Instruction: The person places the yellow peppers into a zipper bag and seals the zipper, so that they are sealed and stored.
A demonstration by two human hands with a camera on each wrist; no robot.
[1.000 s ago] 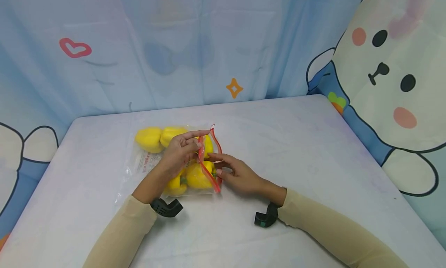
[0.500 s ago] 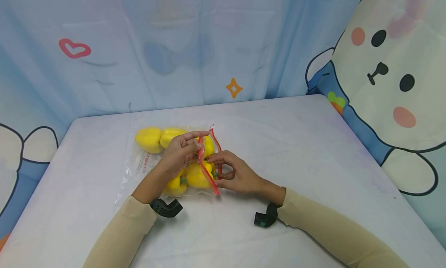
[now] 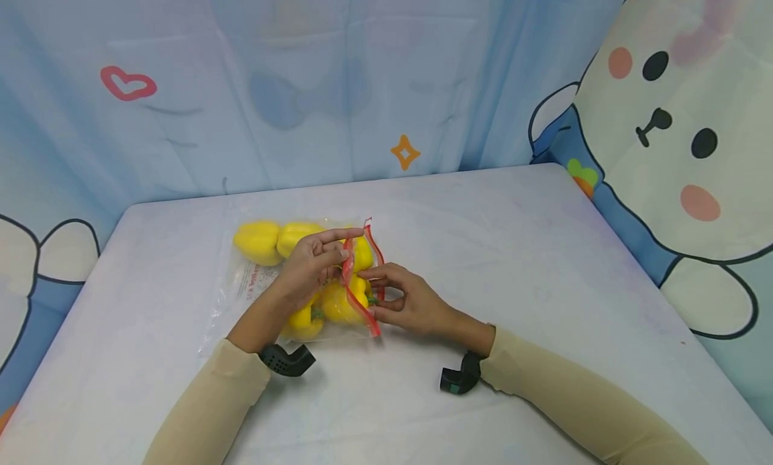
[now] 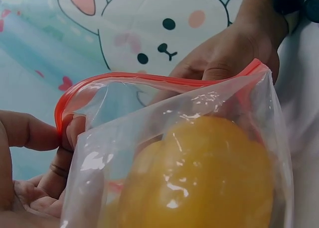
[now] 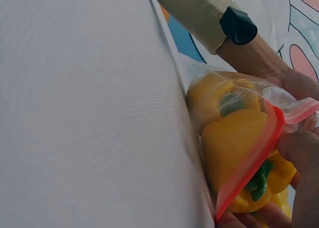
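A clear zip bag with a red zip strip lies on the table, holding several yellow bell peppers. Its mouth faces right. My left hand reaches over the bag and pinches the zip strip between thumb and finger, the index finger stretched along the top edge. At the mouth, my right hand holds the stem end of the nearest bell pepper, thumb on one side and fingers on the other. That pepper's green stem shows in the right wrist view. In the left wrist view, a yellow pepper fills the bag.
A white cloth covers the table. Behind it hangs a light blue curtain with a large printed bear at the right. Each wrist wears a black camera, the left one close to the bag's near edge.
My right thumb has moved down, and the hand has shifted slightly left, with its fingers now either side of the pepper's stem end. My left hand has stayed in place on the zip strip.
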